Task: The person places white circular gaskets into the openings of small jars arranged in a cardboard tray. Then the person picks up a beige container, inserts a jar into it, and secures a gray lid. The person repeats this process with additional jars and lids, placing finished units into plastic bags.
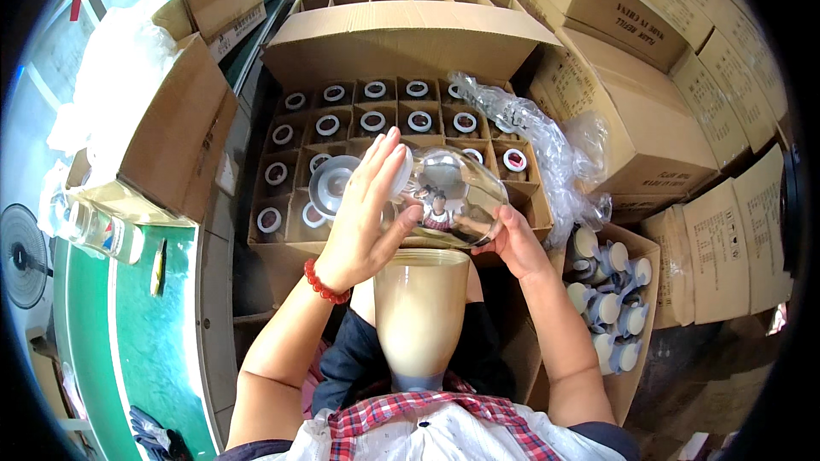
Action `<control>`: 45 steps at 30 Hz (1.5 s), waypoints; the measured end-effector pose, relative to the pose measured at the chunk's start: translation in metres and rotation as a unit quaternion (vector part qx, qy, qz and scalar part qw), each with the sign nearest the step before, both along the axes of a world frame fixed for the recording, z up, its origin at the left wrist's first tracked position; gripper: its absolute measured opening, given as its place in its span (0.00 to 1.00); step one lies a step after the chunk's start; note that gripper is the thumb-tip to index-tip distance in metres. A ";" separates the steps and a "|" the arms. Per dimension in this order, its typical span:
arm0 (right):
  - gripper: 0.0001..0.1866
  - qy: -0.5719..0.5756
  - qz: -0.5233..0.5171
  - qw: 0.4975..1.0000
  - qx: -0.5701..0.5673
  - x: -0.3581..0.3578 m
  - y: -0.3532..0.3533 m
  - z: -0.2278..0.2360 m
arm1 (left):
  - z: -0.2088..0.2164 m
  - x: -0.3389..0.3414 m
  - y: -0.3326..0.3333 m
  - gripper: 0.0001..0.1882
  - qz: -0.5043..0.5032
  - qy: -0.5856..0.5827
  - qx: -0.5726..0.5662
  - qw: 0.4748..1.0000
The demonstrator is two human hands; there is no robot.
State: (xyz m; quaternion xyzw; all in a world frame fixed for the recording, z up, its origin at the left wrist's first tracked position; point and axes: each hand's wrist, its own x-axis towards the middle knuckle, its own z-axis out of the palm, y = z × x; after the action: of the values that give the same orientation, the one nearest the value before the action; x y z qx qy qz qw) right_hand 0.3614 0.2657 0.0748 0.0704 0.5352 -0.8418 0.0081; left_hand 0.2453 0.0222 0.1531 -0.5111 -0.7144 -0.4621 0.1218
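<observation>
My right hand (pixel 516 245) grips the rounded end of a shiny, mirrored glass flask refill (pixel 453 192), held tilted on its side. My left hand (pixel 369 213), wearing a red bead bracelet, is at the refill's other end. Its fingers are stretched straight and its thumb reaches toward the glass. A translucent round plastic piece (pixel 329 189) shows behind that hand; how it is supported is hidden. Below, between my legs, a cream flask body (pixel 420 312) stands upright with its wide mouth open and a grey part at its lower end.
Ahead is a divided carton (pixel 282 243) of refills with white-ringed necks. Crumpled clear plastic (pixel 547 141) lies over its right edge. At right, a box holds several grey-and-cream flask parts (pixel 608 303), near stacked cartons (pixel 636 111). A green table (pixel 158 324) is at left.
</observation>
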 end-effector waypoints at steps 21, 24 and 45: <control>0.50 -0.098 0.357 0.875 0.313 -0.138 0.063 0.042 | 0.058 0.094 -0.039 0.37 -0.349 -0.478 0.626 0.507; 0.53 -0.166 0.399 0.843 0.319 -0.144 0.036 0.056 | 0.054 0.091 -0.038 0.33 -0.358 -0.482 0.615 0.512; 0.32 -0.010 0.668 0.606 0.432 -0.115 -0.058 0.057 | -0.130 -0.124 -0.030 0.40 0.278 -0.042 -0.425 0.860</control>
State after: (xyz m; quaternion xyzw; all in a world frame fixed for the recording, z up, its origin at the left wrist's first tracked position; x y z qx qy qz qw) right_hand 0.2467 0.2077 0.1322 -0.3031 0.7346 -0.2730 0.5422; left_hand 0.1213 -0.0076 0.0227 -0.2734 -0.9584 -0.0814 -0.0134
